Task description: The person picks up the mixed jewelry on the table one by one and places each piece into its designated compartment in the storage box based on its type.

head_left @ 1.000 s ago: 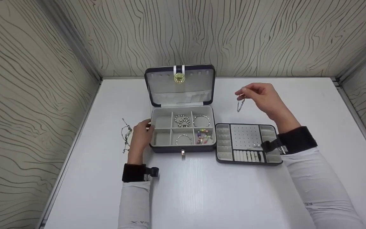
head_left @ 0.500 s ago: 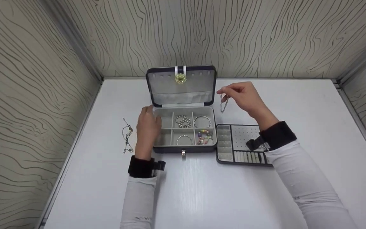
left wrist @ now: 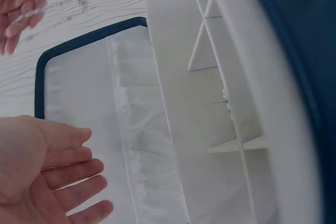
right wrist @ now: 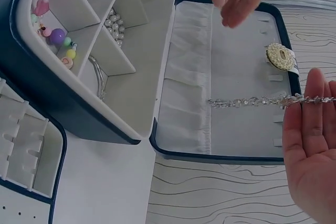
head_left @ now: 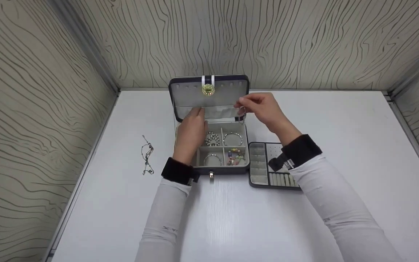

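Observation:
My right hand (head_left: 266, 109) pinches a sparkling beaded bracelet (right wrist: 247, 102), which hangs before the right part of the raised lid. Over the left compartments of the navy jewelry box (head_left: 221, 170) reaches my left hand (head_left: 190, 135), its fingers loosely extended and holding nothing in the left wrist view. The box lid (head_left: 187, 96) stands up, with a pocket and small hooks inside. A pearl strand (head_left: 212, 139), a silver bangle (head_left: 232, 139), another bangle (head_left: 212, 160) and a colorful bead bracelet (head_left: 235, 157) lie in separate compartments. My left hand hides the leftmost compartments.
A jewelry tray (head_left: 258, 165) with small compartments and ring slots lies right of the box, partly under my right forearm. Thin tangled necklaces (head_left: 147, 154) lie on the white table (head_left: 224, 218) at left. A gold round ornament (head_left: 208, 90) sits on the lid's strap.
My right hand has carried the bracelet leftward from above the table to the lid. My left hand has left the box's left edge and moved right and up over the compartments.

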Demonstrator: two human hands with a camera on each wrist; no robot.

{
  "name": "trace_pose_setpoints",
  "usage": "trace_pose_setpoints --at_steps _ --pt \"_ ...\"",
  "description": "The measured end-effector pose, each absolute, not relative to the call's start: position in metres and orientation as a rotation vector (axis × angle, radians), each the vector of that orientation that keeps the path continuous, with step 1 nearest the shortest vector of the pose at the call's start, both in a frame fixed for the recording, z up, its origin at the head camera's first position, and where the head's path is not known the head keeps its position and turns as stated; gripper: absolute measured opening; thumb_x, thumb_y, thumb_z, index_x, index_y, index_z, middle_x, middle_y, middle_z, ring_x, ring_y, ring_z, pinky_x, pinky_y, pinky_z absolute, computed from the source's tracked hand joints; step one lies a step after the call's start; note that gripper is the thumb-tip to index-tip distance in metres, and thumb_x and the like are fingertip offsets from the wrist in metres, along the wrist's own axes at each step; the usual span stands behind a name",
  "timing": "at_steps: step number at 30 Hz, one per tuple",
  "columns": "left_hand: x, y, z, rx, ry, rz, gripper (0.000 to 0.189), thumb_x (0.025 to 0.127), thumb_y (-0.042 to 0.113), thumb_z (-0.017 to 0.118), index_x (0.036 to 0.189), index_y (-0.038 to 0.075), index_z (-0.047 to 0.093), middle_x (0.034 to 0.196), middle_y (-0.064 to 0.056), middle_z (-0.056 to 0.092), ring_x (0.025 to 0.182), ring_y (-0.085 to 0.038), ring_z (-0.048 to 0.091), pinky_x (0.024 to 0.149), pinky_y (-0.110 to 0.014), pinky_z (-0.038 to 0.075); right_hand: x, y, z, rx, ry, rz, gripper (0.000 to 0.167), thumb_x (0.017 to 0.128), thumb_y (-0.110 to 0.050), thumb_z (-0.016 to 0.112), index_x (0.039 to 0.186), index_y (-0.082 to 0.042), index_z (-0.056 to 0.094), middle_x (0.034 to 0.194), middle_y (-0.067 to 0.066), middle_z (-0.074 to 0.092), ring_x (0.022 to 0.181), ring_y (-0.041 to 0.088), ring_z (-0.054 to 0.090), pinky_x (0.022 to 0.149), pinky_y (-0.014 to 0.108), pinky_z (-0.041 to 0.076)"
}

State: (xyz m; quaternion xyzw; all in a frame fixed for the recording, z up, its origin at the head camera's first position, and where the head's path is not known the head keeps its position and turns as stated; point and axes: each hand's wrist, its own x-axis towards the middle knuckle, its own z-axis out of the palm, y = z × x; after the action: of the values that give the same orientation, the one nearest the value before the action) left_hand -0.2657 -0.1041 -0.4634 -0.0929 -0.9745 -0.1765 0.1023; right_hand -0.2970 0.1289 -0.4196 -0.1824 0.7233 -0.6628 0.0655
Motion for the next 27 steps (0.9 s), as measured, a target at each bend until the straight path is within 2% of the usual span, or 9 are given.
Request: trace_pose_setpoints --at_steps 6,9,12,16,23,27 --pt "-0.279 -0.096 -0.473 -0.312 -2.945 -0.321 0.057 0.099 0.030 0.058 0.143 -0.002 0.045 0.154 -0.018 0.033 0.142 -0.035 0.029 0.109 -0.052 0.032 -0.302 0.124 -0.423 -0.533 2.219 -1.957 0.029 0.098 -0.016 0.062 0.109 0.011 0.067 0.099 0.011 0.072 0.082 0.020 0.070 0.089 0.035 0.051" --pt "-0.280 -0.093 -0.479 -0.288 -3.015 -0.262 0.066 0.100 0.039 0.054 0.149 0.000 0.036 0.159 -0.017 0.020 0.146 -0.034 0.017 0.111 -0.056 0.027 -0.302 0.122 -0.424 -0.529 2.208 -1.966 0.028 0.098 -0.014 0.061 0.108 0.010 0.068 0.101 0.014 0.072 0.083 0.020 0.070 0.089 0.035 0.052" --pt "-0.278 -0.091 -0.485 -0.253 -3.057 -0.224 0.071 0.100 0.042 0.054 0.153 0.002 0.029 0.161 -0.015 0.014 0.147 -0.033 0.011 0.112 -0.057 0.023 -0.302 0.120 -0.425 -0.527 2.199 -1.970 0.028 0.098 -0.014 0.061 0.110 0.011 0.067 0.105 0.017 0.071 0.086 0.020 0.071 0.089 0.035 0.052" --pt "-0.277 -0.089 -0.492 -0.241 -3.051 -0.210 0.072 0.098 0.040 0.056 0.153 0.002 0.028 0.160 -0.016 0.018 0.147 -0.034 0.013 0.112 -0.059 0.023 -0.303 0.118 -0.425 -0.521 2.224 -1.950 0.028 0.099 -0.013 0.060 0.114 0.009 0.067 0.110 0.018 0.069 0.091 0.022 0.070 0.091 0.035 0.051" --pt "-0.278 -0.085 -0.489 -0.236 -3.024 -0.226 0.068 0.098 0.033 0.058 0.151 0.000 0.033 0.156 -0.018 0.030 0.145 -0.032 0.021 0.112 -0.055 0.024 -0.293 0.110 -0.410 -0.552 2.285 -1.908 0.029 0.100 -0.007 0.055 0.122 0.011 0.062 0.122 0.024 0.063 0.102 0.036 0.066 0.094 0.038 0.050" --pt "-0.280 -0.084 -0.486 -0.239 -2.982 -0.245 0.066 0.095 0.030 0.064 0.147 -0.003 0.039 0.148 -0.019 0.040 0.142 -0.032 0.029 0.111 -0.054 0.028 -0.288 0.105 -0.402 -0.571 2.296 -1.914 0.032 0.101 -0.007 0.053 0.128 0.011 0.058 0.126 0.025 0.060 0.102 0.034 0.066 0.094 0.040 0.050"
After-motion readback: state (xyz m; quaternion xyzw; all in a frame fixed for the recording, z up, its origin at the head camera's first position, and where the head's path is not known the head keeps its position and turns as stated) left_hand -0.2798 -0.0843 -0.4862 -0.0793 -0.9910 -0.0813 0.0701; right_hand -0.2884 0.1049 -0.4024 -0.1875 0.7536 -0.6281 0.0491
